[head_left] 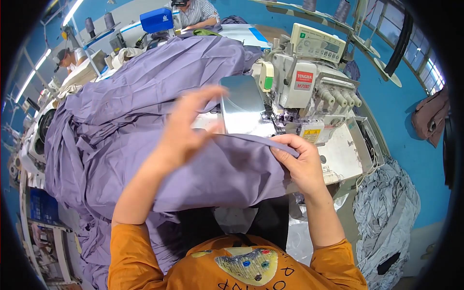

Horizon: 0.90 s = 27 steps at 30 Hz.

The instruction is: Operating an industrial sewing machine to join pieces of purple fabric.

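Purple-grey fabric (222, 171) lies across my lap and the front of an overlock sewing machine (296, 79). My right hand (302, 162) pinches the folded upper edge of this cloth between thumb and fingers, just in front of the machine's sewing area. Above the cloth, left of the shiny metal plate (244, 104), my left hand (186, 128) is raised and blurred by motion. Its fingers are spread, with nothing seen in them. Whether its lower side touches the fabric I cannot tell.
A large heap of the same fabric (145, 72) fills the table's left side. Crumpled light grey cloth (386, 217) hangs or lies at the right. A control panel (318, 43) tops the machine. Beyond, a person in a striped shirt (198, 14) sits near a blue machine (157, 21).
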Tool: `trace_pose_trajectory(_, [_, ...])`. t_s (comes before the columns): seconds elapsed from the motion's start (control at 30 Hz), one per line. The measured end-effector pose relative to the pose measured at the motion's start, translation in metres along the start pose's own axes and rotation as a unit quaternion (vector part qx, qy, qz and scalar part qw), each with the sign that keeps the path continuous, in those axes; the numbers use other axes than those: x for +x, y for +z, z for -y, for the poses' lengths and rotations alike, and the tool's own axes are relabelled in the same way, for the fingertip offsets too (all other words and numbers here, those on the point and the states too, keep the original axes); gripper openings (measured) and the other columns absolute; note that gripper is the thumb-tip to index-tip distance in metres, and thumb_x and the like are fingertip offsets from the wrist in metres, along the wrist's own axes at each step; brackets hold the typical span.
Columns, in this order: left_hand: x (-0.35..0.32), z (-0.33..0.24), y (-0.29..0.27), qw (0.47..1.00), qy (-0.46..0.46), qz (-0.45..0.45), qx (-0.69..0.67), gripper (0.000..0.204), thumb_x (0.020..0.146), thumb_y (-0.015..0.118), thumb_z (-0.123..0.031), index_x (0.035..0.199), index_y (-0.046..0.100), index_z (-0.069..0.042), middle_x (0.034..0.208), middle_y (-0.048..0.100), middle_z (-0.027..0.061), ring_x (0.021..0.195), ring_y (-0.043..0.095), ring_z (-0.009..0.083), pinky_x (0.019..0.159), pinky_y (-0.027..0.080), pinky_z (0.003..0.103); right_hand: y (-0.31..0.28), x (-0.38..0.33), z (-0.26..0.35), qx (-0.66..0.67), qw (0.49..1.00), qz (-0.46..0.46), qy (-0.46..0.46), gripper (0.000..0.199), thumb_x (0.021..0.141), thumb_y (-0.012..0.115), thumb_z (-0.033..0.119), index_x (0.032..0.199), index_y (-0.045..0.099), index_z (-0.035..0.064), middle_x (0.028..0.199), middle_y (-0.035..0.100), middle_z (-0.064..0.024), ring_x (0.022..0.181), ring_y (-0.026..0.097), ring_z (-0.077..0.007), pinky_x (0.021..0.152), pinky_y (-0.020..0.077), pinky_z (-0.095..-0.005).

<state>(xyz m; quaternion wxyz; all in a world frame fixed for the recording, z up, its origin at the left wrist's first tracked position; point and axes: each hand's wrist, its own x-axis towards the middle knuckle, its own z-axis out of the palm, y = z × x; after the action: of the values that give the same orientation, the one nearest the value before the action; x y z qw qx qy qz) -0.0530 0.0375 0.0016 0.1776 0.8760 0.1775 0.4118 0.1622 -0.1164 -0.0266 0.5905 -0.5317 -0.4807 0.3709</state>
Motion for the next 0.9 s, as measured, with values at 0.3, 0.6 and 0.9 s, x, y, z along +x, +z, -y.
trace_pose_trajectory(0.3, [-0.005,-0.031,0.049,0.999,0.014,0.033,-0.031,0.030,0.080,0.074,-0.015,0.107,0.064,-0.008,0.067,0.062,0.0081,0.053,0.057,0.0219,0.051,0.045,0.028,0.011,-0.003,-0.010,0.062,0.994,-0.089,0.013,0.012,0.087,0.068,0.009,0.093,0.068,-0.0012,0.073,0.064,0.0044,0.062,0.052,-0.0019,0.053,0.0412,-0.0201])
trace_pose_trajectory(0.6, [0.009,-0.032,0.060,0.996,0.038,0.046,0.067,0.023,0.077,0.075,-0.013,0.099,0.067,-0.013,0.066,0.058,0.0041,0.056,0.058,0.0222,0.051,0.045,0.033,-0.004,-0.020,-0.027,-0.257,0.962,-0.084,-0.021,0.022,0.083,0.072,0.018,0.076,0.063,-0.0003,0.066,0.056,-0.0122,0.052,0.050,-0.0204,0.051,0.0402,-0.0300])
trace_pose_trajectory(0.9, [0.020,-0.024,0.059,0.992,0.041,0.115,0.042,0.012,0.078,0.072,-0.015,0.090,0.075,-0.014,0.071,0.058,0.0030,0.059,0.061,0.0231,0.051,0.047,0.033,-0.010,-0.024,-0.005,0.033,0.994,-0.037,0.100,0.035,0.087,0.069,0.015,0.114,0.056,-0.0021,0.100,0.066,-0.0065,0.057,0.052,-0.0030,0.048,0.0411,-0.0189])
